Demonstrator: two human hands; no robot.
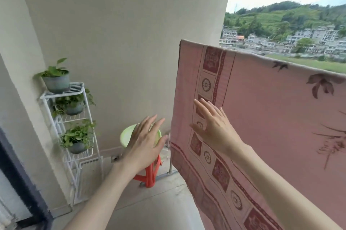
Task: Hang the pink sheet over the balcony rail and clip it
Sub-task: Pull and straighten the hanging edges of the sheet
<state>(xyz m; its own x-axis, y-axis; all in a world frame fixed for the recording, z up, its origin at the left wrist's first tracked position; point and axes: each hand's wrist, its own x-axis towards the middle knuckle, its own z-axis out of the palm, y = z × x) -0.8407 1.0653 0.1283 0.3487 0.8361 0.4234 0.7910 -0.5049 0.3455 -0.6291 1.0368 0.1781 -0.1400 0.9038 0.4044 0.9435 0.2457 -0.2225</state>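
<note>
The pink sheet (271, 117), with a dark red patterned border and flower prints, hangs draped over the balcony rail, which it hides along the top. Its left edge falls near the wall. My right hand (213, 126) lies flat with straight fingers against the sheet's patterned border. My left hand (144, 143) hovers in the air left of the sheet, fingers spread and holding nothing. No clip shows on the sheet or in either hand.
A light green basin (125, 133) sits on a red plastic stool (149, 175) in the corner, behind my left hand. A white wire plant rack (74, 117) with three potted plants stands at the left wall. A metal rail post (170, 166) meets the floor beside the stool.
</note>
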